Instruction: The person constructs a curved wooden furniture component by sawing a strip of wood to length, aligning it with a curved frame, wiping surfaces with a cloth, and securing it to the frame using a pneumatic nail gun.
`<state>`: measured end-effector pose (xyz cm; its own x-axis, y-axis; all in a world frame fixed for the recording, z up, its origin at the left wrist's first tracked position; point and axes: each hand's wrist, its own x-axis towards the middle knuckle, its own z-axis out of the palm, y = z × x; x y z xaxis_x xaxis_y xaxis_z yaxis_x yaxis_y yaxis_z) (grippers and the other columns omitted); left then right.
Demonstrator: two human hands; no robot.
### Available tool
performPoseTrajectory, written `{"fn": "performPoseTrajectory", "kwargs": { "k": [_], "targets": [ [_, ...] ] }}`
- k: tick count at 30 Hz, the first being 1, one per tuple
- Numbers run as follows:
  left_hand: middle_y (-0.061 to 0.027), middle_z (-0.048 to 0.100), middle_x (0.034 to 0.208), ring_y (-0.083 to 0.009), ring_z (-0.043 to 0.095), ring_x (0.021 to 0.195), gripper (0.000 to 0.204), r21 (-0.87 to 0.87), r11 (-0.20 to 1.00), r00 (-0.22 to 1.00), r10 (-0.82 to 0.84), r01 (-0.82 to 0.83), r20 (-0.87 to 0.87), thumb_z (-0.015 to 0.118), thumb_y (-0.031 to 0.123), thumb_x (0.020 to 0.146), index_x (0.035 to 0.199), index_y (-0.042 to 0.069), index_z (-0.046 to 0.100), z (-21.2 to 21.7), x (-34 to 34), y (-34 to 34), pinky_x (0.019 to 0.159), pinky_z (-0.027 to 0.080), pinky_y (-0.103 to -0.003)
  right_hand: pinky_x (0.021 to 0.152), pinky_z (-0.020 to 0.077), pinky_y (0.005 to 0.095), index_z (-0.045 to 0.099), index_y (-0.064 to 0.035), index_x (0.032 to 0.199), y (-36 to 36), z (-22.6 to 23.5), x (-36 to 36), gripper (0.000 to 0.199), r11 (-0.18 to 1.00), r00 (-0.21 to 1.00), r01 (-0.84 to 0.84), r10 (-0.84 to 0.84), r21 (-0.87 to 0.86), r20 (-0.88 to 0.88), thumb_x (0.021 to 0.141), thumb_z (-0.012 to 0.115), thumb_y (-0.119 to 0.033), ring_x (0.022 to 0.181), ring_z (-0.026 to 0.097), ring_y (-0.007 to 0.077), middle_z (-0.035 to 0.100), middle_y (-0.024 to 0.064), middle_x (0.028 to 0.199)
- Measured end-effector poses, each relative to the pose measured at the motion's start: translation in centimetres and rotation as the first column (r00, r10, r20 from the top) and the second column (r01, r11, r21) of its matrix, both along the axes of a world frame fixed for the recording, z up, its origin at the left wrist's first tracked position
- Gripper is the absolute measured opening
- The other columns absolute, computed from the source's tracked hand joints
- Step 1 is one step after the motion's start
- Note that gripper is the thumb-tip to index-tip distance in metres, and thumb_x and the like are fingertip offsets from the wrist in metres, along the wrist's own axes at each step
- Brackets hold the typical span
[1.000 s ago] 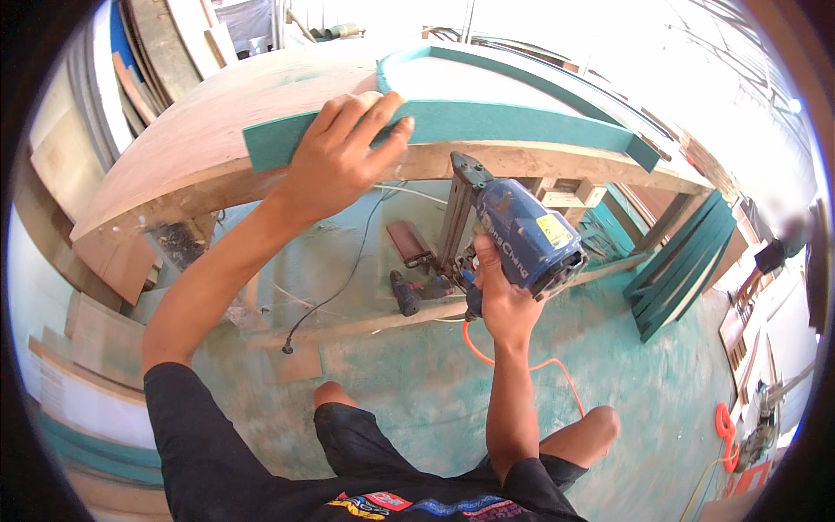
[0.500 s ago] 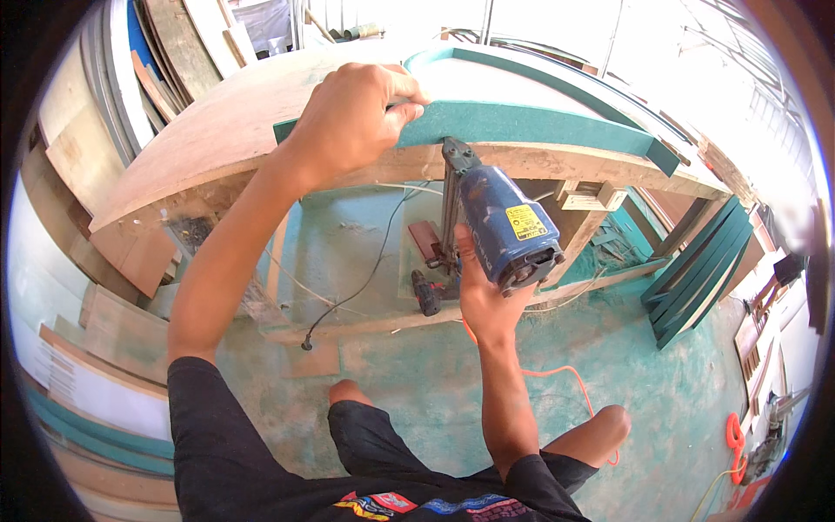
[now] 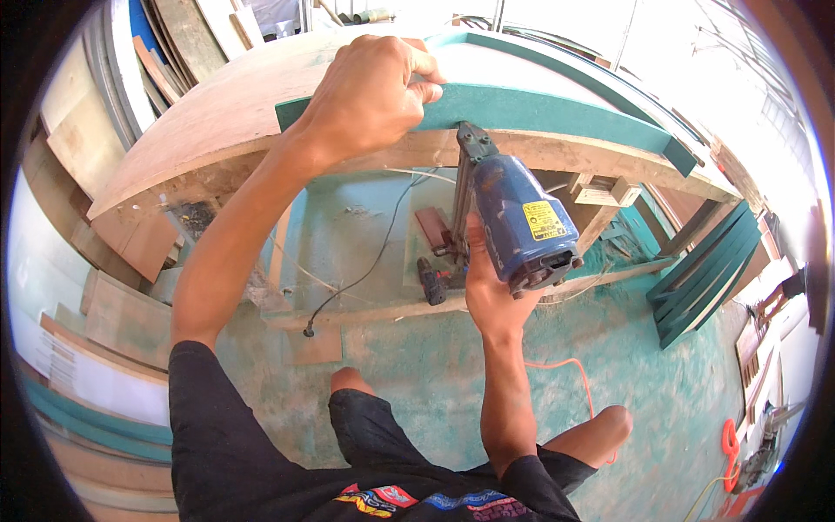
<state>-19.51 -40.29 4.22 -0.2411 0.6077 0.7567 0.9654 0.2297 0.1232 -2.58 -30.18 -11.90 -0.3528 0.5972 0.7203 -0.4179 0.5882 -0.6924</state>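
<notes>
A narrow teal board [image 3: 557, 117] stands on edge along the near side of the wooden workbench, as the front of a teal frame. My left hand [image 3: 370, 96] is closed at the board's top edge, thumb and fingers pinched together there; the fingertips are partly hidden. In my right hand [image 3: 497, 304] is a blue nail gun [image 3: 513, 196] with a yellow label, gripped from below. Its dark nose touches or nearly touches the board's near face, just right of my left hand. The gun's body hides most of my right fingers.
Below the workbench [image 3: 200, 104], a cordless drill [image 3: 430, 281] and a black cable [image 3: 365, 270] lie on a low shelf. Teal slats [image 3: 704, 274] lean at the right end. An orange hose [image 3: 574, 364] runs across the floor. Boards [image 3: 113, 317] are stacked at left.
The view has shifted slightly. Both hands and the nail gun appear a little farther up and to the right, their grips unchanged. The gun's nose stays close to the board.
</notes>
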Motion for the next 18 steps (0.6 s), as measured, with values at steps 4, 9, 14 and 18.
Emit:
{"fn": "performPoseTrajectory", "kwargs": {
  "k": [4,9,14,18],
  "targets": [
    [-0.0134,0.076,0.104,-0.0305,0.073,0.092,0.019,-0.008,1.000,1.000,0.006,-0.006,-0.001,0.075,0.010,0.089,0.105,0.000,0.077,0.3,0.1,-0.2,0.087,0.056,-0.037,0.090,0.0522,0.0330,0.065,0.0041,0.118,0.1,0.3,-0.2,0.039,0.999,0.999,-0.001,0.003,0.048,-0.043,0.090,0.084,-0.016,0.098,0.065,0.0177,0.070,0.0094,0.109],
    [-0.0135,0.076,0.108,-0.0314,0.073,0.095,0.020,0.021,1.000,0.999,-0.006,0.007,-0.047,0.075,0.014,0.090,0.105,0.002,0.078,-0.2,-0.5,-0.5,0.087,0.056,-0.037,0.090,0.0523,0.0331,0.065,0.0035,0.118,0.0,0.4,1.0,0.039,1.000,0.999,0.001,-0.001,-0.010,-0.045,0.089,0.084,-0.013,0.099,0.065,0.0175,0.070,0.0094,0.111],
    [-0.0142,0.077,0.097,-0.0308,0.073,0.086,0.035,0.024,0.969,0.968,0.245,-0.244,-0.045,0.078,0.039,0.089,0.102,0.006,0.080,0.0,0.9,-2.0,0.081,0.056,-0.039,0.093,0.0517,0.0328,0.064,0.0036,0.120,0.4,0.4,1.8,0.039,1.000,0.998,0.031,-0.031,0.002,-0.054,0.089,0.084,-0.010,0.102,0.064,0.0173,0.069,0.0099,0.115],
    [-0.0119,0.075,0.078,-0.0279,0.070,0.070,0.046,-0.086,0.926,0.926,0.373,-0.368,0.063,0.076,0.053,0.088,0.096,0.008,0.081,0.0,1.1,-3.3,0.070,0.054,-0.040,0.092,0.0517,0.0322,0.064,0.0040,0.119,0.9,0.6,1.8,0.038,0.999,0.995,0.046,-0.045,0.011,-0.085,0.089,0.083,-0.009,0.101,0.064,0.0164,0.069,0.0096,0.114]
  ]
}}
